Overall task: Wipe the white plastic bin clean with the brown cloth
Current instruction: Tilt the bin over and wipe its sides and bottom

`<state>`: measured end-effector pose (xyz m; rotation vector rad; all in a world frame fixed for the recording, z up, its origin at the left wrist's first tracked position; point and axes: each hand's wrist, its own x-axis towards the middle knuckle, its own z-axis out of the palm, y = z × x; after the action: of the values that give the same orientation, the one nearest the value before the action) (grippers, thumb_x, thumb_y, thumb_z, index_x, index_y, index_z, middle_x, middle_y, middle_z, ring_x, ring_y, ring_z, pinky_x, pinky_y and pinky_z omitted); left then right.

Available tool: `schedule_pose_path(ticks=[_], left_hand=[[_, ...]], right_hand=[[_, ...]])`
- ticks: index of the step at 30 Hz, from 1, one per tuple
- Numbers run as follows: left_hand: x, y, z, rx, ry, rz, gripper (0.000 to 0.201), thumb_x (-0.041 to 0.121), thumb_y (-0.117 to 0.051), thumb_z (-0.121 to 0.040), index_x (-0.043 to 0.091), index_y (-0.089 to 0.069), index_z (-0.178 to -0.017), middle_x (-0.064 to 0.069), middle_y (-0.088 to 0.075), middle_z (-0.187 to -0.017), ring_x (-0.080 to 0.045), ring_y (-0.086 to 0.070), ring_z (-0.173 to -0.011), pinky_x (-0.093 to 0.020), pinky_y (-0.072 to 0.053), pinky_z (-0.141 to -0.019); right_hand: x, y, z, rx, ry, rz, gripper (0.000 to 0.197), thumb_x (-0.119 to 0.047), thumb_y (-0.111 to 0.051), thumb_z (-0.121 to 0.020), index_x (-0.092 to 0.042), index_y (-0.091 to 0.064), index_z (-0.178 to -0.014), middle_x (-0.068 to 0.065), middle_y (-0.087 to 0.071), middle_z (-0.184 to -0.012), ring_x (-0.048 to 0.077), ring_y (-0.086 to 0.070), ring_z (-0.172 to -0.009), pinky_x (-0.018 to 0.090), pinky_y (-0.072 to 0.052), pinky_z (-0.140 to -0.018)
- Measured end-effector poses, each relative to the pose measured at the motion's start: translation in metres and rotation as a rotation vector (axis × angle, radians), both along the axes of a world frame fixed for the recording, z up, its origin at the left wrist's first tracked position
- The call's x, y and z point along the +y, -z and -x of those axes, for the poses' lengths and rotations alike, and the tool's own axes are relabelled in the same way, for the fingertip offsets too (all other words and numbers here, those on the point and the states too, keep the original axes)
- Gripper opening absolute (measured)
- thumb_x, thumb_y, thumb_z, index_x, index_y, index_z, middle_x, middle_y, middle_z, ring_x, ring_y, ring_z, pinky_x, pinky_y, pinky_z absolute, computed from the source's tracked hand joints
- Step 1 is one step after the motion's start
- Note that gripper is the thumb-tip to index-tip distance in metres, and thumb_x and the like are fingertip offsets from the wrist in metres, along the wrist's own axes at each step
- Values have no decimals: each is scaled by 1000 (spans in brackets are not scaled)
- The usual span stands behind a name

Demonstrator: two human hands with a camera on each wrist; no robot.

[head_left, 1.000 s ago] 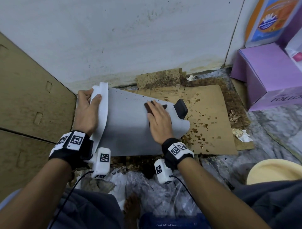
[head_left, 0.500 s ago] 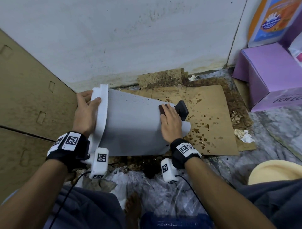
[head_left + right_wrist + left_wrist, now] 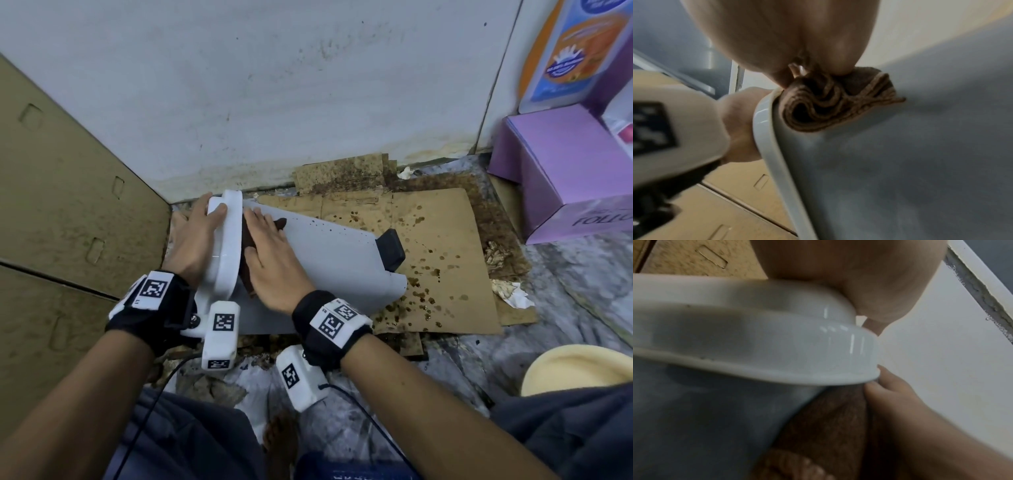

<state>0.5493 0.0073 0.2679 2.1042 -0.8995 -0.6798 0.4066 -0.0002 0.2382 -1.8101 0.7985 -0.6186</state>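
Head view: the white plastic bin (image 3: 325, 260) lies on its side on stained cardboard (image 3: 445, 240) on the floor, its rim toward the left and its black foot (image 3: 390, 251) toward the right. The left hand (image 3: 197, 236) grips the rim, fingers wrapped over the edge; this most likely braces the bin against rolling. The right hand (image 3: 270, 260) lies flat, fingers extended, pressing the brown cloth (image 3: 248, 246) onto the upper side wall just beside the rim. Small dark specks remain on the wall toward the foot, so wiping appears unfinished.

Left wrist view: the rim (image 3: 777, 344) fills the frame, blurred. The palm (image 3: 869, 280) bears on the rim from above. The cloth (image 3: 828, 418) sits directly under the rim lip.

Right wrist view: the folded cloth (image 3: 830, 104) is trapped between the palm (image 3: 787, 32) and the bin wall (image 3: 900, 162), butted against the rim's underside. A flat palm spreads pressure across the folds.
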Motion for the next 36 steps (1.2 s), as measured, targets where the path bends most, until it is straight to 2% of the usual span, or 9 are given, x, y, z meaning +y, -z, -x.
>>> schedule_pose_path(ticks=[3, 7, 11, 14, 18, 21, 28, 33, 36], left_hand=[[-4, 0, 0, -32, -23, -9, 49, 43, -45, -100, 28, -44, -147, -2, -31, -128, -30, -40, -134, -45, -34, -114], [-6, 1, 7, -94, -44, -5, 49, 39, -45, -102, 24, -44, -149, -10, -32, -145, -32, -39, -137, -44, -32, -116], [-3, 1, 11, -113, -24, -14, 54, 44, -44, -99, 26, -42, -150, -10, -30, -148, -32, -36, -139, -49, -29, -119], [0, -1, 12, -85, -32, -17, 65, 51, -41, -88, 26, -43, -148, -9, -30, -145, -31, -39, -137, -50, -31, -117], [6, -2, 6, -87, -3, -10, 59, 46, -42, -95, 21, -42, -149, -11, -32, -148, -30, -38, -138, -49, -30, -118], [13, -2, 2, -90, 79, -9, 72, 53, -38, -87, 21, -37, -152, -8, -40, -155, -28, -40, -141, -53, -32, -117], [17, -2, 4, -98, 93, -14, 69, 51, -36, -89, 24, -34, -153, -4, -41, -157, -26, -40, -141, -51, -30, -118], [21, 2, 1, -77, 62, 15, 58, 38, -41, -100, 23, -31, -155, -2, -37, -159, -23, -37, -143, -46, -29, -118], [23, 4, -1, -62, 55, 26, 56, 35, -42, -102, 21, -31, -155, -3, -38, -157, -20, -40, -138, -43, -31, -115]], right_hand=[[-11, 5, -2, 18, -3, 63, 58, -11, -30, -101, -12, -5, -154, 6, -7, -162, 20, 0, -149, 43, -7, -121], [-35, 6, -6, 102, 16, 76, 61, -20, -31, -101, -20, -1, -154, 0, -6, -162, 20, 2, -149, 44, -7, -121], [-51, 7, -10, 194, -5, 75, 58, -29, -26, -102, -28, 2, -153, -5, 3, -162, 18, 8, -149, 44, 2, -121], [-35, 9, -9, 193, 16, 104, 58, -30, -26, -102, -26, 2, -154, -3, 6, -162, 18, 10, -149, 43, 6, -121], [-6, 15, -7, 186, -2, 144, 58, -29, -26, -103, -26, 2, -153, -5, 7, -162, 14, 11, -148, 38, 9, -119], [-10, 15, -12, 190, -2, 142, 57, -29, -26, -103, -26, 0, -153, -5, 4, -162, 15, 9, -149, 40, 7, -120], [-41, 28, -9, 193, 39, 120, 55, -33, -25, -102, -28, -5, -153, -3, -4, -162, 17, 2, -149, 42, 3, -121], [-55, 71, 42, 245, 155, 48, 54, -34, -27, -101, -22, -13, -153, 0, -24, -157, 16, -25, -140, 46, -16, -119], [-65, 99, 81, 318, 220, -9, 53, -30, -29, -102, -19, -15, -153, 3, -19, -159, 19, -18, -145, 46, -14, -120]])
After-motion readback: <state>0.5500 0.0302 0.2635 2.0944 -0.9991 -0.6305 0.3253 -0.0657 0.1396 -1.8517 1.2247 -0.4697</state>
